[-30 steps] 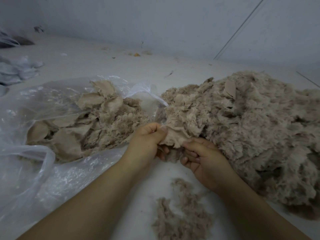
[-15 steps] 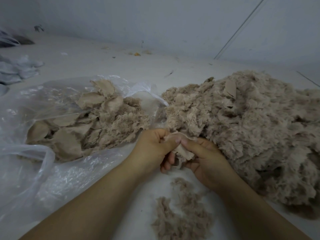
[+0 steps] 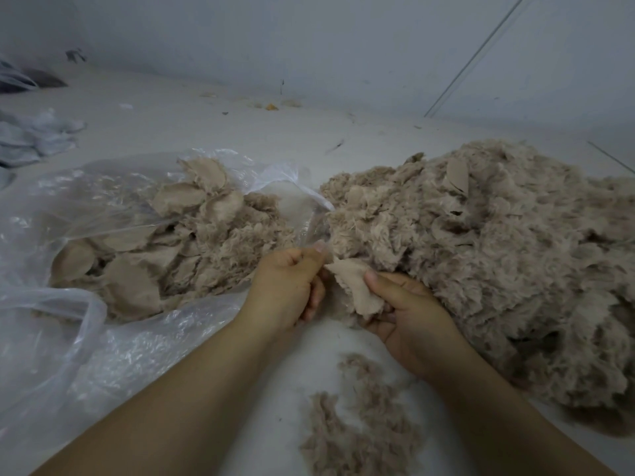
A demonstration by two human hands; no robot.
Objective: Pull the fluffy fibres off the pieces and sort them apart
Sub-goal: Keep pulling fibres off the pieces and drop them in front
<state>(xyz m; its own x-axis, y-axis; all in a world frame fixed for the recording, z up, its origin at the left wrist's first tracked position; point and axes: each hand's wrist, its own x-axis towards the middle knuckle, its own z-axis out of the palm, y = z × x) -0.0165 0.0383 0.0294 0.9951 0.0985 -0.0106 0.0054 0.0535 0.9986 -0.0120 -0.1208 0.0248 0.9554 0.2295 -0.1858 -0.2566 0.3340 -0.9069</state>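
Two hands on one beige piece [image 3: 357, 286]: left hand [image 3: 288, 290] pinches its edge, right hand [image 3: 409, 314] grips it; two heaps flank them.

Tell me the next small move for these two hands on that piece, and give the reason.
Probably pull the hands apart: the left hand pinches at the top edge of the beige piece while the right hand grips its lower part, so a short tug should strip fluff. Loose fibres already lie below the hands, and done-looking pieces sit on the plastic bag.

Bag [image 3: 68, 338] left, pile [image 3: 498, 269] right, loose fibres [image 3: 360, 434] nearest.
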